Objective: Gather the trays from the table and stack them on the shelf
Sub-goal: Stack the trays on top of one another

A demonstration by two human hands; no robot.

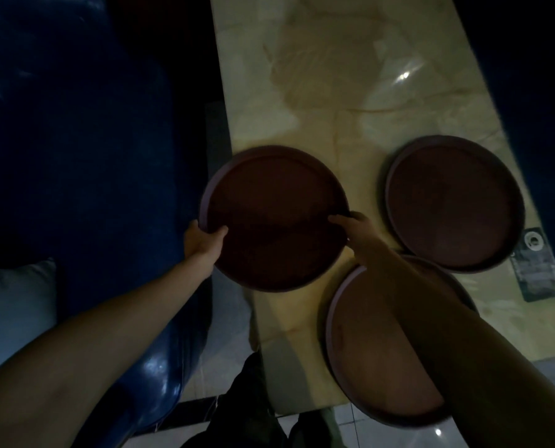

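Three round dark-brown trays with pale rims are in view in dim light. I hold the left tray (pixel 274 218) by its rim with both hands: my left hand (pixel 202 242) grips its left edge and my right hand (pixel 355 229) its right edge. This tray juts past the left edge of the marble table (pixel 318 92). A second tray (pixel 454 203) lies flat on the table at the right. A third tray (pixel 376 360) lies at the near end of the table, partly hidden under my right forearm.
A dark blue sofa (pixel 75 140) stands left of the table, with a pale cushion (pixel 14 302) at its near end. A dark flat card with a white ring (pixel 538 270) lies near the table's right edge. Pale floor tiles show below.
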